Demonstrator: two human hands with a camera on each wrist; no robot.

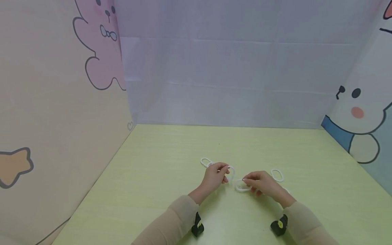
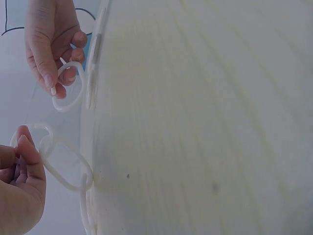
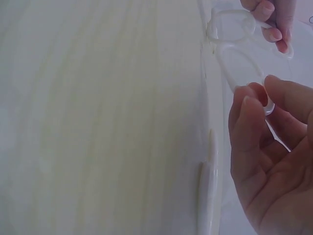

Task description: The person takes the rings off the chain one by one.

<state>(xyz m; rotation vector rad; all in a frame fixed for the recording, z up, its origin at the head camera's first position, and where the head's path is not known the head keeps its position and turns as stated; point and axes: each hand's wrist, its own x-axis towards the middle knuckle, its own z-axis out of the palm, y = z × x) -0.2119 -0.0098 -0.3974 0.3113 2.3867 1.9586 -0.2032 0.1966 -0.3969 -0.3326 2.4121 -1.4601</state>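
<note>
In the head view my left hand (image 1: 215,173) pinches a white plastic chain link (image 1: 234,172) between thumb and fingertips. This link is joined to others; in the left wrist view a second link (image 2: 61,180) hangs from it, and a third (image 2: 82,208) trails along the tabletop. To the right, my right hand (image 1: 260,182) pinches a separate oval white link (image 1: 239,189) by its near end. A narrow gap shows in its loop beside the thumb in the left wrist view. The two held links are close together, just above the table.
A loose white link (image 1: 277,175) lies on the pale yellow-green table (image 1: 153,170) beyond my right wrist, and part of another (image 1: 286,190) shows beside that wrist. A white cloth (image 1: 229,81) stands behind the table, with cartoon-printed walls at both sides.
</note>
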